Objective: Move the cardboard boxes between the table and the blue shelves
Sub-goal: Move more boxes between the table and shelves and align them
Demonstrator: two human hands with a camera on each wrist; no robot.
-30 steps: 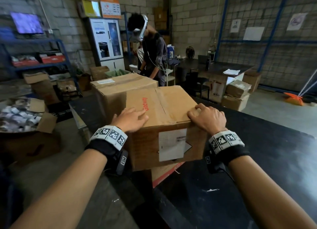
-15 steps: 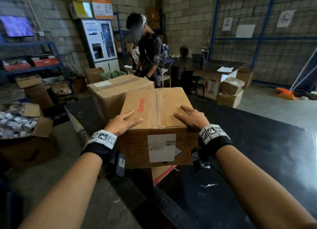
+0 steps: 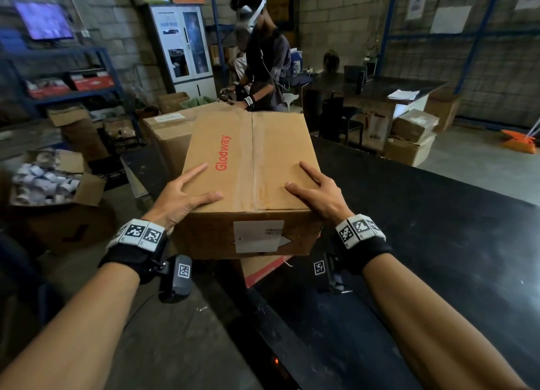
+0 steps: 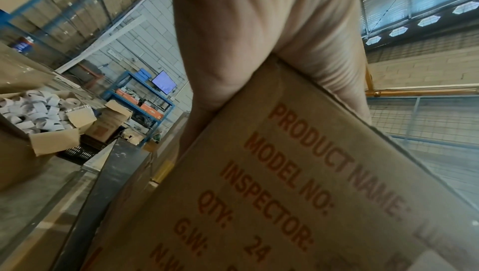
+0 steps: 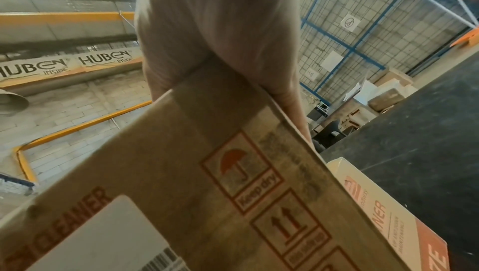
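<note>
A brown cardboard box [image 3: 251, 161] printed "Glodway" sits at the near corner of the black table [image 3: 438, 243], on top of a flat white-and-red box [image 3: 263, 268]. My left hand [image 3: 181, 196] lies on its near left top corner, fingers straight and spread. My right hand [image 3: 318, 196] lies the same way on the near right top corner. In the left wrist view my palm [image 4: 259, 39] presses the box's top edge [image 4: 285, 193]. In the right wrist view my palm [image 5: 220, 29] presses the box's edge [image 5: 194, 173], with the white-and-red box [image 5: 388, 214] below.
A second taped cardboard box [image 3: 169, 132] stands just behind on the table. Another person [image 3: 266, 59] works beyond it. Blue shelves [image 3: 73, 94] with red boxes stand at the far left. An open carton of white rolls [image 3: 43, 179] sits on the floor at left.
My fingers have gone from curled over the box top to flat and spread. The box has turned square to me and looks nearer.
</note>
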